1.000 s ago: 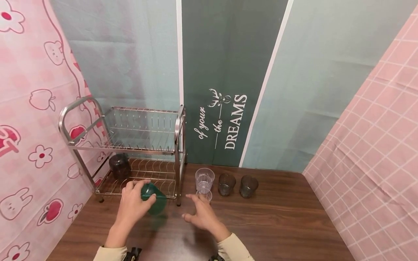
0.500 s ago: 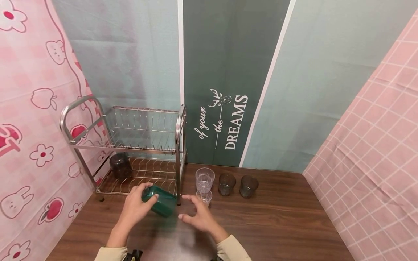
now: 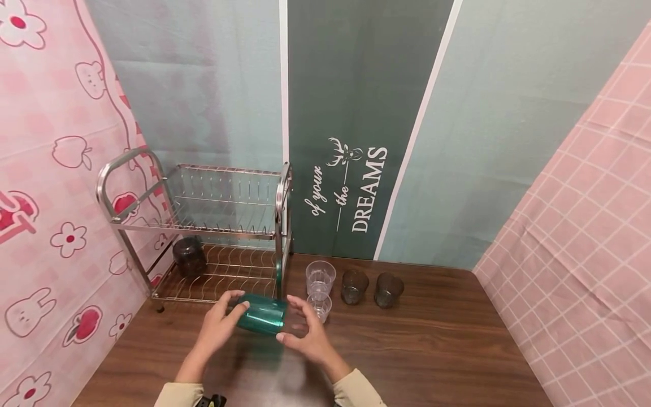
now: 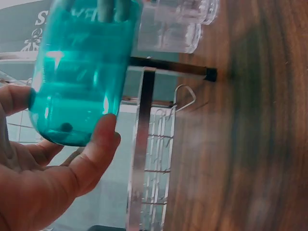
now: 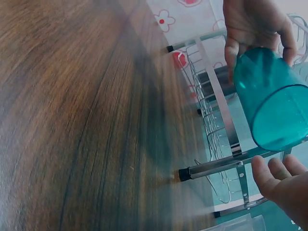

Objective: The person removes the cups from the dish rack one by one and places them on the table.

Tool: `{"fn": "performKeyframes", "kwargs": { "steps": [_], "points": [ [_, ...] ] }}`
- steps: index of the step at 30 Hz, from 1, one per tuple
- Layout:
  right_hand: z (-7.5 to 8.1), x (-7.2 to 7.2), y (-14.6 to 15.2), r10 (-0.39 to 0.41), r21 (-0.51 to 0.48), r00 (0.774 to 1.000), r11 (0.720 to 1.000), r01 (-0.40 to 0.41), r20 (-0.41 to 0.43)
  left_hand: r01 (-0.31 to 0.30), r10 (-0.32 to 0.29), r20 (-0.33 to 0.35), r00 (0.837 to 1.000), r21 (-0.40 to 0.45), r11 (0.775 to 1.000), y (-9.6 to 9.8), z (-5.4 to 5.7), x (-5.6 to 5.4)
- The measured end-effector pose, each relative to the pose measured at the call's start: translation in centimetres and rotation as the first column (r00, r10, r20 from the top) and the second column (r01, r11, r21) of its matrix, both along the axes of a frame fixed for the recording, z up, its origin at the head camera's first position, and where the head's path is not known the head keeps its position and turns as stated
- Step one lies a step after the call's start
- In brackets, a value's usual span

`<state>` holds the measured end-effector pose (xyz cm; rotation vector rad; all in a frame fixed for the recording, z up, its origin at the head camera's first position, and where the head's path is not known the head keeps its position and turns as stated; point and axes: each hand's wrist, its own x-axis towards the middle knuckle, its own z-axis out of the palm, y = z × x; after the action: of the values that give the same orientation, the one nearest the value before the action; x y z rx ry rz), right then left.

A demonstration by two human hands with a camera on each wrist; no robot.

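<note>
A translucent teal cup (image 3: pixel 261 314) lies sideways above the table in front of the rack. My left hand (image 3: pixel 218 325) grips its closed base end; in the left wrist view, thumb and fingers wrap that rounded end of the cup (image 4: pixel 82 82). Its open mouth faces my right hand (image 3: pixel 310 333), whose fingers and thumb are spread beside the rim. In the right wrist view those fingertips (image 5: pixel 262 166) are close to the rim; whether they touch it I cannot tell. Through the teal wall, fingers show at the top of the left wrist view.
A two-tier metal dish rack (image 3: pixel 218 232) stands at the left, with a dark cup (image 3: pixel 190 257) upside down on its lower tier. To its right are two clear cups, one taller (image 3: pixel 320 277) and one shorter (image 3: pixel 319 308), and two dark glasses (image 3: pixel 354 286). Fabric hangs around the wooden table (image 3: pixel 432 350).
My left hand has swung the teal cup from hanging mouth-down at a slant to nearly level, its mouth toward my right hand. My right hand has shifted slightly left, then stayed near the rim.
</note>
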<state>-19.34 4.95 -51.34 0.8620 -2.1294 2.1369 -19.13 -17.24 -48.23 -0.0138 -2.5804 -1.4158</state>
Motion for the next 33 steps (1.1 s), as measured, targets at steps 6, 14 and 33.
{"fn": "performKeyframes", "kwargs": {
  "steps": [6,14,33],
  "points": [
    [-1.2,-0.7,-0.6,0.029,-0.106,1.000,0.994,-0.030,-0.009,0.035,-0.036,0.012,0.999,0.114,0.993,0.6,-0.7,-0.1],
    [0.3,0.0,-0.7,0.027,-0.130,1.000,0.991,-0.028,-0.014,0.045,-0.049,0.025,0.998,0.154,0.987,0.5,-1.0,-0.2],
    [4.7,2.1,1.7,-0.114,0.085,0.989,0.989,0.121,-0.089,0.021,-0.037,-0.173,0.984,-0.091,0.996,0.5,0.2,0.3]
  ]
}}
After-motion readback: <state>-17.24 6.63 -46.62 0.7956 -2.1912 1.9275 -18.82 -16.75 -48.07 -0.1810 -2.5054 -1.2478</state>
